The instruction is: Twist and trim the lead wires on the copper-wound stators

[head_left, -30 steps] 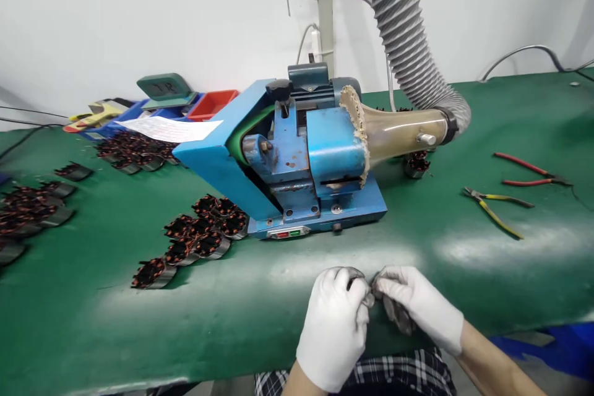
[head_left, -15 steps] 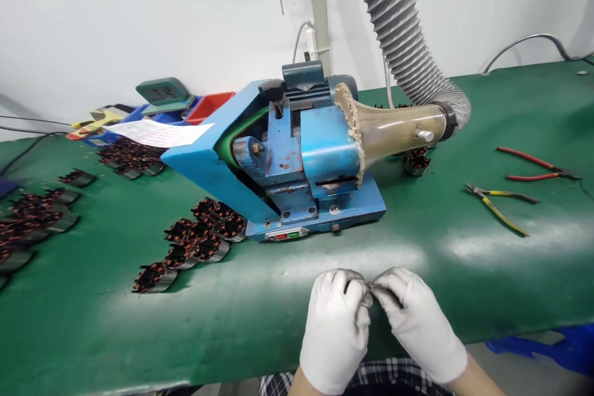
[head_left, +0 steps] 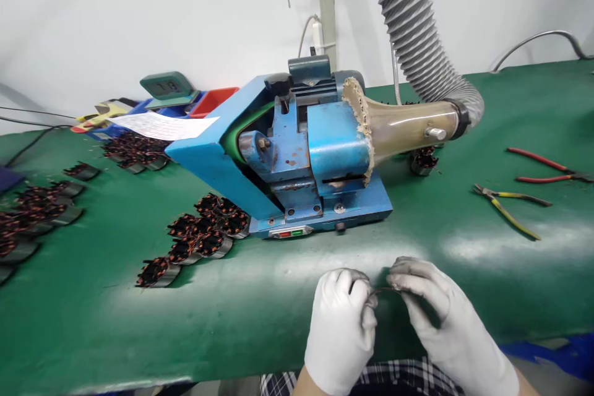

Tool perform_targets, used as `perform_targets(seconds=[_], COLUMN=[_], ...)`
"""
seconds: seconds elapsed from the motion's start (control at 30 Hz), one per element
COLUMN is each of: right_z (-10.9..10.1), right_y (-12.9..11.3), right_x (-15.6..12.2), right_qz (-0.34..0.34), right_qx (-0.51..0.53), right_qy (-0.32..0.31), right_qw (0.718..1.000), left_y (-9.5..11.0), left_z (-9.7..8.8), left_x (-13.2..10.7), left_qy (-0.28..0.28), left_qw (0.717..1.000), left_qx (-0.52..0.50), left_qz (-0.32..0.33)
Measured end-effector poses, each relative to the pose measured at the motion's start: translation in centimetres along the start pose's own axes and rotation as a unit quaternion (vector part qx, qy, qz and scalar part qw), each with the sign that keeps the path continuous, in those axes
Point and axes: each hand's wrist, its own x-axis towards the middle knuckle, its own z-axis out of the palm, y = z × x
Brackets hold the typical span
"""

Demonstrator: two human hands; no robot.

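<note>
Over the front of the green table, my left hand [head_left: 342, 325] in a white glove is closed, its thumb and fingers pinched around one end of a thin, dark copper-coloured wire [head_left: 384, 289]. The wire bows slightly across the gap to my right hand [head_left: 443, 309], also gloved, where the thumb and fingertips pinch the other end. Anything else inside the left fist is hidden. Behind the hands stands a blue belt grinding machine [head_left: 338, 142]. To its left sit several motor stators [head_left: 211, 241] with black and copper tops and metal rims.
Yellow-handled pliers [head_left: 508, 201] and red-handled pliers [head_left: 547, 167] lie at the right. A grey corrugated hose [head_left: 413, 18] joins the machine's brownish funnel [head_left: 403, 124]. More stators [head_left: 41, 216] stand far left. A paper sheet [head_left: 162, 125] and red bin [head_left: 213, 102] are behind.
My right hand has moved right, away from the left, and a length of wire now shows between them. The view has shifted slightly left.
</note>
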Motion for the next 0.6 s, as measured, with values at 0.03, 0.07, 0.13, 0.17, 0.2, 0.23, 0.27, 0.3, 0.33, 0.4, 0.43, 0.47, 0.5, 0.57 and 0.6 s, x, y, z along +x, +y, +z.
perform_targets(seconds=[0.03, 0.07, 0.13, 0.17, 0.2, 0.23, 0.27, 0.3, 0.33, 0.4, 0.43, 0.47, 0.5, 0.57, 0.6], right_z=[-0.2, -0.5, -1.0, -1.1, -1.1, -1.0, -0.7, -0.3, 0.1, 0.9, 1.2, 1.4, 1.5, 1.5, 1.5], right_y=[-0.1, -0.2, -0.3, -0.3, -0.4, -0.4, -0.5, -0.5, -0.5, -0.5, -0.4, -0.3, -0.2, 0.1, 0.3], right_x=[0.1, 0.2, 0.6, 0.7, 0.9, 1.0, 1.1, 1.2, 1.3, 1.5, 1.7, 1.9, 2.1, 2.3, 2.3], right_qz=[-0.008, -0.007, 0.007, 0.012, 0.009, -0.001, -0.016, -0.030, -0.043, -0.071, -0.090, -0.110, -0.128, -0.145, -0.142], right_qx=[0.009, 0.022, 0.051, 0.058, 0.055, 0.040, 0.016, -0.012, -0.039, -0.089, -0.110, -0.129, -0.146, -0.162, -0.159], right_qy=[-0.006, -0.003, 0.019, 0.021, 0.010, -0.017, -0.055, -0.098, -0.134, -0.176, -0.184, -0.192, -0.201, -0.223, -0.225], right_qw=[1.000, 1.000, 0.998, 0.998, 0.998, 0.999, 0.998, 0.995, 0.989, 0.978, 0.973, 0.967, 0.960, 0.950, 0.951], left_y=[0.0, 0.1, 0.1, 0.1, 0.1, 0.1, 0.1, 0.1, 0.1, 0.0, 0.0, 0.0, 0.0, -0.1, -0.2], left_z=[0.0, -0.1, -0.1, -0.1, 0.0, 0.0, 0.0, 0.1, 0.1, 0.1, 0.1, 0.1, 0.1, 0.1, 0.0], left_x=[0.0, 0.0, 0.0, 0.0, 0.0, 0.0, 0.0, 0.0, -0.1, -0.1, -0.1, -0.1, -0.1, -0.1, -0.1], left_qy=[-0.001, -0.001, -0.001, 0.001, 0.002, 0.004, 0.006, 0.008, 0.009, 0.008, 0.007, 0.006, 0.005, 0.000, 0.002], left_qw=[1.000, 1.000, 1.000, 1.000, 1.000, 1.000, 1.000, 1.000, 1.000, 1.000, 1.000, 1.000, 0.999, 0.999, 1.000], left_qx=[0.001, 0.001, 0.001, 0.001, 0.000, 0.000, -0.001, 0.001, 0.003, 0.014, 0.021, 0.027, 0.033, 0.031, 0.015], left_qz=[0.000, -0.001, -0.003, -0.002, 0.000, 0.001, 0.002, 0.002, 0.001, 0.004, 0.006, 0.010, 0.012, 0.014, 0.014])
